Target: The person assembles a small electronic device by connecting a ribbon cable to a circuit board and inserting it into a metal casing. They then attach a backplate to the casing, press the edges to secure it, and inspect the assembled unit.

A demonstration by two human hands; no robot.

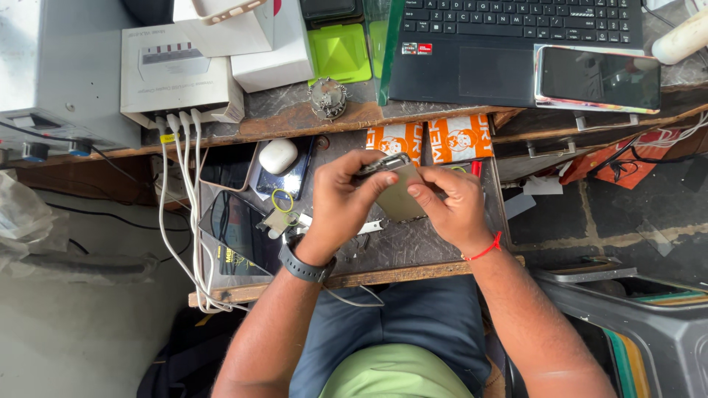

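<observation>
Both hands hold a slim grey-gold phone (pixel 397 193) above a pull-out wooden shelf (pixel 383 276). My left hand (pixel 341 203), with a dark watch on its wrist, grips the phone's upper left edge with thumb and fingers. My right hand (pixel 451 206), a red thread around its wrist, pinches the phone's right side. The phone is tilted, its back or bare face towards me.
A white earbud case (pixel 278 155) and several dark phones (pixel 234 225) lie on the shelf's left part, with white cables (pixel 184 191) running from a white charger box (pixel 177 70). On the desk above are a laptop (pixel 509 44) and a phone (pixel 597 77) lying on it. Orange packets (pixel 457 138) lie behind my hands.
</observation>
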